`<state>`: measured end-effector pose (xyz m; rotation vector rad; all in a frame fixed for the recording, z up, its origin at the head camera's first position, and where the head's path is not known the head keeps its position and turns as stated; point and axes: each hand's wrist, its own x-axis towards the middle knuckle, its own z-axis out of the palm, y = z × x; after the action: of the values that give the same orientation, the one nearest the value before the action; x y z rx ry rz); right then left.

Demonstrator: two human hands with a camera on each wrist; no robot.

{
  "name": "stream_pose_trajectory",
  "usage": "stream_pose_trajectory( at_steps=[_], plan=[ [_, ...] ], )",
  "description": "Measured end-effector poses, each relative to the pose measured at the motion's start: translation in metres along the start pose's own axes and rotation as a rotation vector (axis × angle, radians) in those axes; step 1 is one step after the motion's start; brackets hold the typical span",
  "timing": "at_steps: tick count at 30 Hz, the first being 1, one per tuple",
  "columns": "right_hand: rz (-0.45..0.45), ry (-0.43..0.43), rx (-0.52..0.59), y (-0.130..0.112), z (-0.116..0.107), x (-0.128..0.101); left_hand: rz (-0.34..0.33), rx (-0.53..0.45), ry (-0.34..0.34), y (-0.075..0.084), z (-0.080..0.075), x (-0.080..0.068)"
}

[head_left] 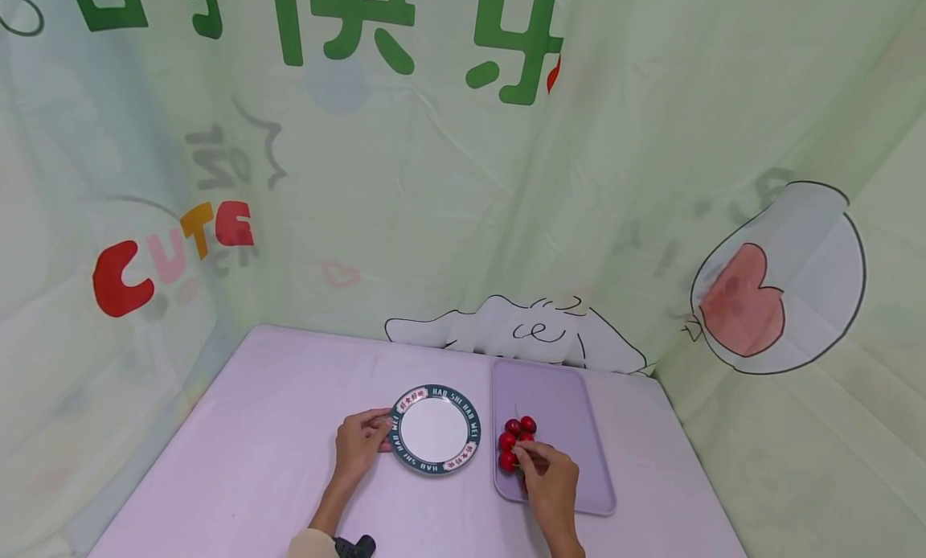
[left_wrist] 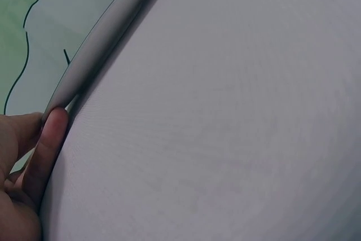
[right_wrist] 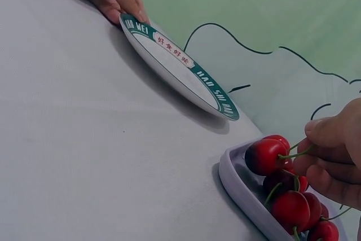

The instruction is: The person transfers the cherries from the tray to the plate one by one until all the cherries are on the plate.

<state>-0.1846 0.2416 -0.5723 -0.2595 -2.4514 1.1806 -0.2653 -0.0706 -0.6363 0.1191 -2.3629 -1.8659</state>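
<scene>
A pale green curtain point(head_left: 434, 188) with printed drawings and letters hung at the far side, and it was the largest thing. Before it stood a table point(head_left: 289, 405) covered with light purple cloth. On the right part of the table lay a purple tray point(head_left: 567, 409), longer from near to far than from left to right. Left of the tray, and apart from it, was a round white plate point(head_left: 435, 430) with a dark green patterned rim. The left hand point(head_left: 363, 444) gripped the plate at its left edge, and this edge was raised from the cloth. The right hand point(head_left: 553, 479) was above the near left part of the tray, with thumb and finger pinching a green cherry stem point(right_wrist: 300, 152). The red cherries point(head_left: 507, 442) were gathered along the left side of the tray. Whether the pinched one touched the others, I could not tell surely, because they overlapped in the view.
</scene>
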Motion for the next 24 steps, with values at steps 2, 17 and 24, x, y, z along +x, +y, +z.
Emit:
stream_pose_trajectory(
  at_steps=[2, 17, 24],
  plan=[
    [0.004, 0.003, -0.009, -0.0007, 0.0009, -0.0002, 0.001, 0.0, 0.002, -0.0001, 0.0, 0.0002],
    [-0.006, 0.014, 0.038, -0.0048, 0.0017, -0.0035, 0.02, -0.001, 0.002, -0.0009, 0.0003, -0.0015],
    [-0.012, 0.05, 0.115, -0.0022, 0.0031, -0.0033, 0.009, 0.002, 0.001, -0.0007, -0.0004, -0.0007]
  ],
)
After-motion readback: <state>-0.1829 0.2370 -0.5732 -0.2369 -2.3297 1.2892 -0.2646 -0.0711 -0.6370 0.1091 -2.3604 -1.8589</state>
